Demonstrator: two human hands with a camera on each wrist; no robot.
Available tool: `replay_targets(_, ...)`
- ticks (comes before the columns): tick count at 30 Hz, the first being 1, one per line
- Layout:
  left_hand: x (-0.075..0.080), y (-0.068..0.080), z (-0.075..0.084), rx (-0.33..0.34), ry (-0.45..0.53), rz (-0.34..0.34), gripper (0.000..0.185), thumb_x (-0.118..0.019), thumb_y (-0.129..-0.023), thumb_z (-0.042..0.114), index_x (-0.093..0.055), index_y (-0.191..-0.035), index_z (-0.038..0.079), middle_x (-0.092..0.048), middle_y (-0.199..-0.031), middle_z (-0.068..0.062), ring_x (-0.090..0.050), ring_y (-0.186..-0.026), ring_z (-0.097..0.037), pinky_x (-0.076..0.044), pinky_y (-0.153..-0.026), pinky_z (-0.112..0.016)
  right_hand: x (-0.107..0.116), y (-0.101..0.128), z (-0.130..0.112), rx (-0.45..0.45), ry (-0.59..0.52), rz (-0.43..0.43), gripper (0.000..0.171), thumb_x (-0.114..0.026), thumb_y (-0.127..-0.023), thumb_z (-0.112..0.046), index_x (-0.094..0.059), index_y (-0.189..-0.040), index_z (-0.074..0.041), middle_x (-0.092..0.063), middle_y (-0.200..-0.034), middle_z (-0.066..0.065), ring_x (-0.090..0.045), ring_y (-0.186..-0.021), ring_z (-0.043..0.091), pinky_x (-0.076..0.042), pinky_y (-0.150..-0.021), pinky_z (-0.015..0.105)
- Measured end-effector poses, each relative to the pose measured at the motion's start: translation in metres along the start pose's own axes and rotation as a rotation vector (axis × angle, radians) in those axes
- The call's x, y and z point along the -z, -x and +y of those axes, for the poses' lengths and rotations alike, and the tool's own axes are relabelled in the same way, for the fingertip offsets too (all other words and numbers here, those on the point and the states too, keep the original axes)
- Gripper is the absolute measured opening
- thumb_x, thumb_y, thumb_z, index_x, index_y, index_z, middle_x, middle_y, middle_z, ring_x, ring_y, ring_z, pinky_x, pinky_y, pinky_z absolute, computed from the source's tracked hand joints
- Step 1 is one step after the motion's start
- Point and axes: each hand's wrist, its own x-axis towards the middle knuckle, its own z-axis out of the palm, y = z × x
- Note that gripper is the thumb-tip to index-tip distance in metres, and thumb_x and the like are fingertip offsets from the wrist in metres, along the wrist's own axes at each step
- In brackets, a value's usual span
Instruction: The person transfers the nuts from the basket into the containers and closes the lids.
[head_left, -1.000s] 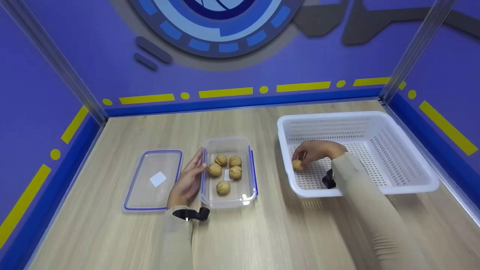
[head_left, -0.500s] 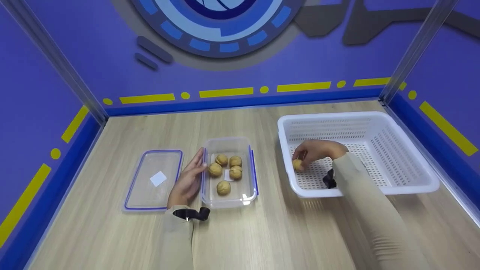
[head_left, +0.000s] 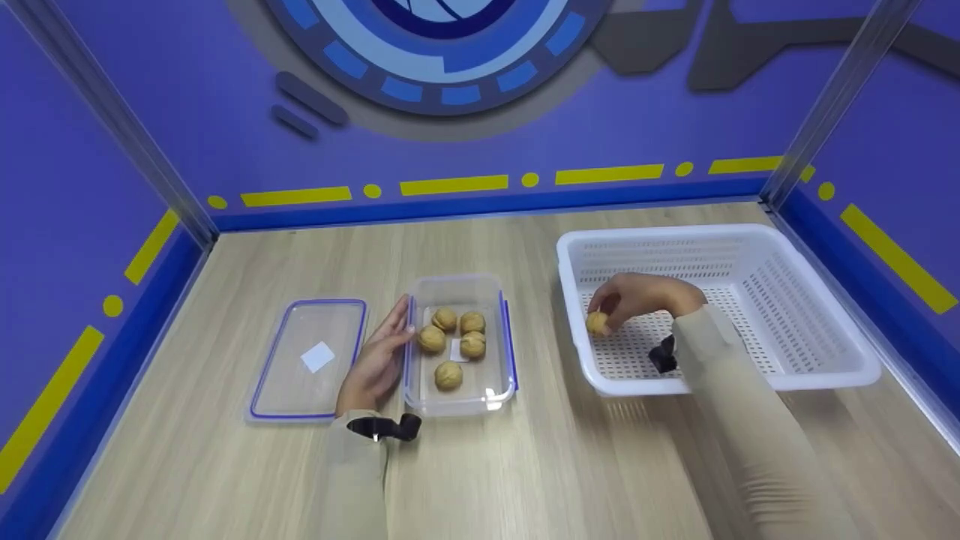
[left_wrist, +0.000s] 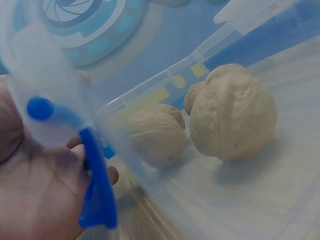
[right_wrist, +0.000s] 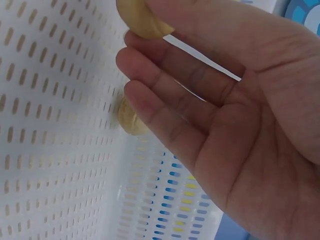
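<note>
My right hand point(head_left: 639, 295) reaches into the white slotted basket point(head_left: 810, 382) and pinches a walnut point(head_left: 598, 323) between thumb and fingertips near the left wall. In the right wrist view, a second walnut point(right_wrist: 130, 118) sits against the basket wall behind the fingers; the hand hides it from the head view. My left hand point(head_left: 375, 367) rests along the left side of a clear lidless container point(head_left: 457, 407), fingers fairly straight. The left wrist view shows its palm beside a blue-edged clip point(left_wrist: 98, 185). Several walnuts point(head_left: 448, 375) lie spread in the container.
Left of the container, its clear lid point(head_left: 296, 382) with a blue seal lies flat on the wooden table point(head_left: 525, 480). Purple panels point(head_left: 465, 142) wall in the back and both sides. The basket stands close to the right panel.
My right hand has risen slightly with the walnut, still inside the basket. The left hand, container and lid stay where they were.
</note>
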Motion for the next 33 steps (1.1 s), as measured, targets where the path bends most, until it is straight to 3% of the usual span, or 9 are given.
replay_targets(13, -0.001, 0.001, 0.0, 0.017, -0.002, 0.02, 0.067, -0.039, -0.096, -0.004, -0.009, -0.154, 0.007, 0.003, -0.163, -0.006, 0.009, -0.15, -0.021, 0.008, -0.122, -0.035, 0.007, 0.006, -0.009, -0.016, -0.006, 0.036, 0.036, -0.078, -0.077, -0.016, -0.069, -0.111, -0.012, -0.07, -0.101, 0.002, -0.061, -0.091, 0.018, -0.052, -0.087, 0.037)
replay_targets(24, 0.0, 0.001, -0.002, 0.005, 0.022, 0.004, 0.068, -0.038, -0.095, -0.006, -0.008, -0.154, 0.007, 0.004, -0.163, -0.007, 0.01, -0.15, -0.022, 0.008, -0.122, -0.036, 0.016, 0.014, -0.019, 0.09, 0.014, 0.075, 0.037, -0.076, -0.078, -0.012, -0.068, -0.113, -0.005, -0.072, -0.098, 0.005, -0.064, -0.09, 0.017, -0.055, -0.084, 0.036)
replay_targets(33, 0.001, 0.0, -0.002, -0.02, 0.012, -0.016, 0.07, -0.04, -0.093, -0.006, -0.006, -0.154, 0.004, 0.006, -0.162, -0.009, 0.012, -0.149, -0.022, 0.009, -0.122, -0.036, 0.02, 0.017, -0.025, 0.092, 0.0, 0.098, 0.038, -0.075, -0.079, -0.011, -0.067, -0.116, -0.005, -0.072, -0.103, 0.006, -0.066, -0.094, 0.018, -0.055, -0.087, 0.039)
